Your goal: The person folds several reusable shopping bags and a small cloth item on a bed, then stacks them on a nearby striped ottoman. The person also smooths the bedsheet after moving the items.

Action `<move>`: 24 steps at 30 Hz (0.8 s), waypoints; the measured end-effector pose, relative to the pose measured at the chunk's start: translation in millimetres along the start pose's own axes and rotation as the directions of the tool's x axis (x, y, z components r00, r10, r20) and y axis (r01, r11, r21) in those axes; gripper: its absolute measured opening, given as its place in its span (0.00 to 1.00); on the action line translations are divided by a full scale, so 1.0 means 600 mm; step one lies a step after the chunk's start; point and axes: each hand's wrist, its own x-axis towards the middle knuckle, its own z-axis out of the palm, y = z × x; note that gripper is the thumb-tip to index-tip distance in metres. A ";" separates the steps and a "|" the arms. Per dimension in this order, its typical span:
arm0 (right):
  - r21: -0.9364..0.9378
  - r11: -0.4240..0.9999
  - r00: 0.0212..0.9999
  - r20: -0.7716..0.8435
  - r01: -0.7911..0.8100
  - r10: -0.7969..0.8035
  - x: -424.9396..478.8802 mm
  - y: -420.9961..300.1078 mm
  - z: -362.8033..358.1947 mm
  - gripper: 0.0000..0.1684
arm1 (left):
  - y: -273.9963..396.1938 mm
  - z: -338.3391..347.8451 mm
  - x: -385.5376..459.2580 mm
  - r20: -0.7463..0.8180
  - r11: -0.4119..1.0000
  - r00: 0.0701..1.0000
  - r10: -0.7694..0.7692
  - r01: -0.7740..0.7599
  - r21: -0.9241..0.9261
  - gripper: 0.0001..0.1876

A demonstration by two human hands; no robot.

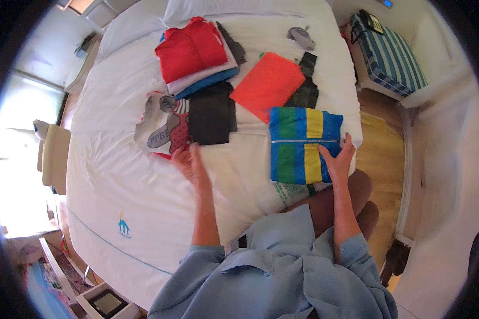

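My right hand [339, 157] rests with thumb and fingers apart at the right end of a folded blue, green and yellow zipped garment [295, 161]. My left hand [191, 163] is near the lower edge of a folded white and red printed garment [155, 123], its fingers apart; whether it touches the cloth I cannot tell. Beside that garment lies folded black cloth [209, 115]. A bright orange folded cloth [267, 83] partly covers dark clothing [309, 87]. Farther up, a red garment [193, 50] tops a stack with white and blue clothes.
The clothes lie on a bed with a white sheet [115, 167]. A grey bundled item [301, 38] is near its upper right. A telephone [371, 22] stands on a striped cloth [399, 56] at the right. A chair [56, 157] is left of the bed.
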 end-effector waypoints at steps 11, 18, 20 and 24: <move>0.451 0.745 0.851 0.431 -0.491 0.301 0.018 0.012 -0.014 0.48 | -0.024 -0.112 0.211 0.222 0.802 0.905 -0.362 0.424 -0.421 0.34; 0.541 0.564 0.741 0.638 -0.624 0.208 -0.010 -0.040 -0.023 0.41 | -0.036 -0.112 0.252 0.404 0.685 0.771 -0.493 0.630 -0.367 0.19; 0.546 0.490 0.692 0.698 -0.680 0.183 -0.022 -0.060 -0.023 0.39 | -0.041 -0.120 0.253 0.376 0.670 0.764 -0.524 0.643 -0.371 0.19; 0.592 0.379 0.677 0.722 -0.711 0.143 -0.036 -0.091 -0.022 0.35 | -0.062 -0.139 0.206 0.404 0.708 0.770 -0.494 0.625 -0.327 0.21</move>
